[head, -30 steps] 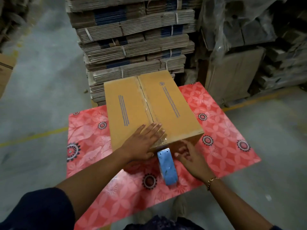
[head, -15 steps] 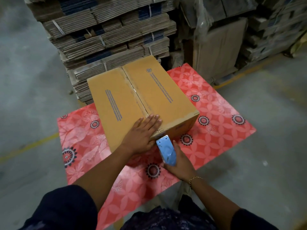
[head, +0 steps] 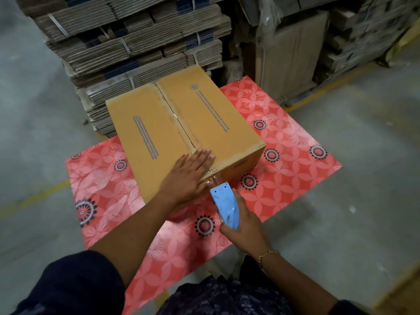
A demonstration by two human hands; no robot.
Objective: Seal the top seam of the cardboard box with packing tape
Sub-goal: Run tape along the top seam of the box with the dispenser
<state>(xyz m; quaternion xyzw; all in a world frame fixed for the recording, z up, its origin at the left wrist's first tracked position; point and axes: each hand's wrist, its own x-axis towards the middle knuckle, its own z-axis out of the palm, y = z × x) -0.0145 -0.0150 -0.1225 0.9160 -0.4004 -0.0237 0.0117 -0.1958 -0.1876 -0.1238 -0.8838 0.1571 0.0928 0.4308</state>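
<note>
In the head view, the box (head: 181,133) is sitting closed on a red flowered table (head: 295,160), its two top flaps meeting along a centre seam (head: 175,114) that is running away from the person. A strip of clear tape (head: 173,115) is lying glossy along that seam, down to the near edge.

The left hand (head: 187,178) is lying flat and palm down on the near end of the box top, fingers (head: 202,155) straight, close together and gripping nothing. Their tips are resting right on the taped seam, and the heel of the hand is hanging over the box's near edge.

The right hand (head: 243,226) is curling around a light blue dispenser (head: 225,205), clenched on its rear half, with the thumb side pressing its left flank. The toothed blade end is pointing ahead of these fingers toward the box's near edge, just beside the left hand's thumb side. A short stretch of wrinkled clear tape is spanning from that blade up to the box edge, just under the left fingertips. A thin gold bracelet (head: 268,254) is circling the right wrist, behind the fingers.

Beyond the left fingertips, past the far end of the box, bundles of flattened cartons (head: 136,42) are standing stacked high. Dark sleeves are covering both upper arms.
</note>
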